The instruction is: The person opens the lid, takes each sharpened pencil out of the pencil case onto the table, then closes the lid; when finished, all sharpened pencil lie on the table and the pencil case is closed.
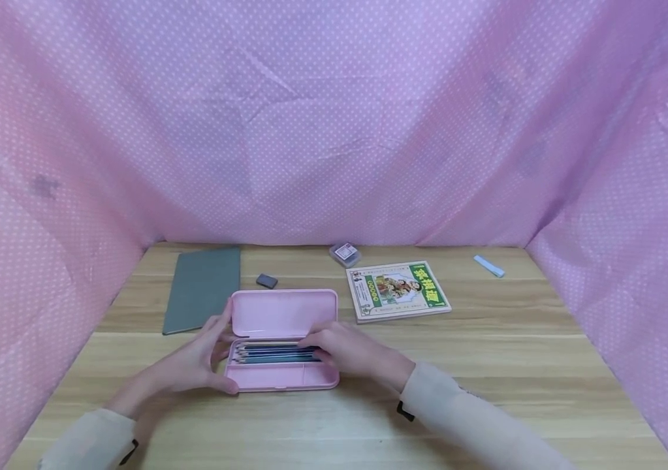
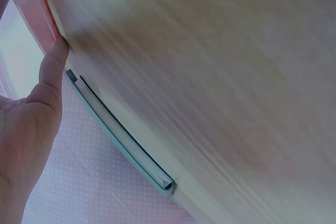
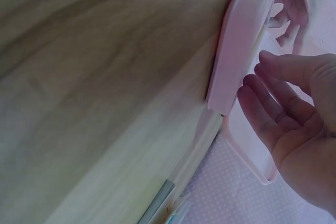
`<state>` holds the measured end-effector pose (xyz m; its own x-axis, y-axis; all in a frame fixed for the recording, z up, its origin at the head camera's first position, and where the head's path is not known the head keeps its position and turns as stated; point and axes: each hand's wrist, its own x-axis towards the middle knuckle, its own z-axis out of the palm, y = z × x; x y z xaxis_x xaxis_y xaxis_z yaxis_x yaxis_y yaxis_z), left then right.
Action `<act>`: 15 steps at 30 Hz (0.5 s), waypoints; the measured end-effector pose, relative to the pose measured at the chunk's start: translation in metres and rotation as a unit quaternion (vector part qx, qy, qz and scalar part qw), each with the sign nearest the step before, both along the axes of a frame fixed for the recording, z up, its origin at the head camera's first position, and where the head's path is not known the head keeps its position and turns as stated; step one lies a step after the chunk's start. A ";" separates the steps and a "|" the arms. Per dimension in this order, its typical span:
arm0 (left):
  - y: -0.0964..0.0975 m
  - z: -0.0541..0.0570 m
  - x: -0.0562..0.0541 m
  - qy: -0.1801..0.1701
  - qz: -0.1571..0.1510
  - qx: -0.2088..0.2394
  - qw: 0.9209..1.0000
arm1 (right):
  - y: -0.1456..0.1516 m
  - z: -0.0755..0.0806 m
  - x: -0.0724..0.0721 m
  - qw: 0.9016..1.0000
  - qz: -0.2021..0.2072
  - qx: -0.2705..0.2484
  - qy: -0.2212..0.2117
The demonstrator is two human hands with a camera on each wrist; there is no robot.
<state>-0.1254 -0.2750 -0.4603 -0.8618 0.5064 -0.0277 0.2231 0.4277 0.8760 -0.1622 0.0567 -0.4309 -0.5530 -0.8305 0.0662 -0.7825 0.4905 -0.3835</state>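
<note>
A pink pencil case (image 1: pixel 269 376) lies on the table with its lid (image 1: pixel 284 313) raised toward the back. Several pencils (image 1: pixel 275 352) fill its rear compartment, tips to the left. My left hand (image 1: pixel 195 359) spans the case's left end, thumb at the front corner and a finger along the lid's edge. In the left wrist view a straight finger (image 2: pixel 52 69) touches the pink side. Over the right ends of the pencils is my right hand (image 1: pixel 348 349). The right wrist view shows its fingers (image 3: pixel 257 108) loosely bent, nothing visible between fingertips and thumb.
Behind on the left lies a grey-green notebook (image 1: pixel 203 287), with a dark small block (image 1: pixel 266 281) beside it. A small clear box (image 1: pixel 345 253) and a picture-covered book (image 1: pixel 398 291) are behind on the right. Farther right is a pale blue strip (image 1: pixel 489 266). Pink dotted cloth (image 1: pixel 334 130) surrounds the table.
</note>
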 end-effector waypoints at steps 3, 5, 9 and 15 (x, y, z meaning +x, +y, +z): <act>-0.001 -0.001 -0.001 0.000 0.000 -0.001 1.000 | 0.000 -0.001 -0.001 1.000 -0.003 0.004 -0.009; -0.001 -0.001 -0.001 0.002 -0.001 0.001 1.000 | 0.001 -0.002 -0.001 1.000 -0.007 0.007 -0.014; -0.001 -0.001 -0.001 0.009 0.000 0.001 1.000 | 0.001 -0.003 -0.001 1.000 -0.009 0.013 -0.015; -0.001 0.000 -0.001 -0.001 -0.001 0.002 1.000 | 0.000 0.000 0.000 0.999 -0.024 0.021 -0.017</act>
<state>-0.1261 -0.2759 -0.4603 -0.8610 0.5079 -0.0280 0.2214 0.4239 0.8782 -0.1620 0.0567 -0.4306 -0.5936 -0.8047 0.0130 -0.7450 0.5433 -0.3871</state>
